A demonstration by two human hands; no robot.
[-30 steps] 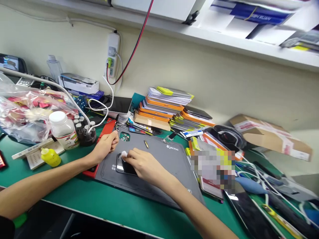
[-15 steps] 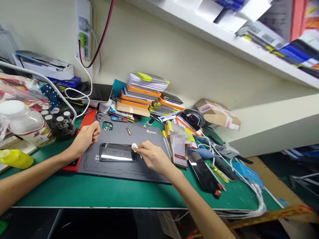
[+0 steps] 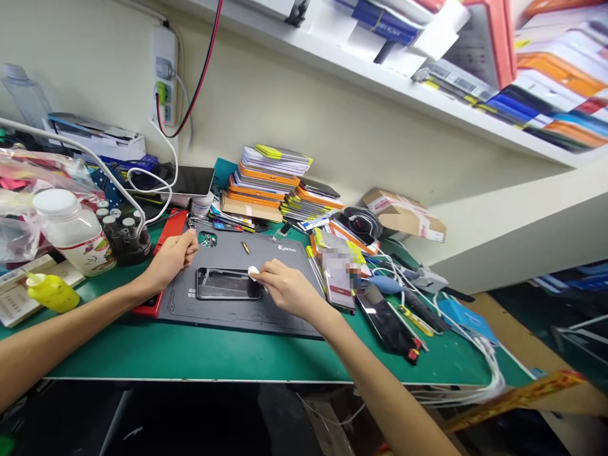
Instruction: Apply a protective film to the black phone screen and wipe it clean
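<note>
A smartphone (image 3: pixel 223 284) lies flat, dark screen up, on a dark grey work mat (image 3: pixel 280 323). My right hand (image 3: pixel 287 288) pinches a small white wad, like tissue or cotton (image 3: pixel 253 272), at the phone's upper right corner. My left hand (image 3: pixel 171 261) is curled into a fist near the mat's left side, left of the phone; whatever it may hold is hidden. Beyond the phone, a small brass-coloured pointed piece (image 3: pixel 246 247) and a small clear bottle with a dark cap (image 3: pixel 281 233) rest on the mat.
Left stand a white-lidded jar (image 3: pixel 73 234), a yellow squeeze bottle (image 3: pixel 52 292) and a rack of dark bottles (image 3: pixel 124 237). Stacked thin boxes (image 3: pixel 266 177) line the wall. Phones, tools and white cables (image 3: pixel 489 367) crowd the right. A shelf (image 3: pixel 370 69) overhangs the bench.
The camera view has shifted slightly. The white wad in my right hand has moved a little left along the phone's top edge. My left hand stays closed.
</note>
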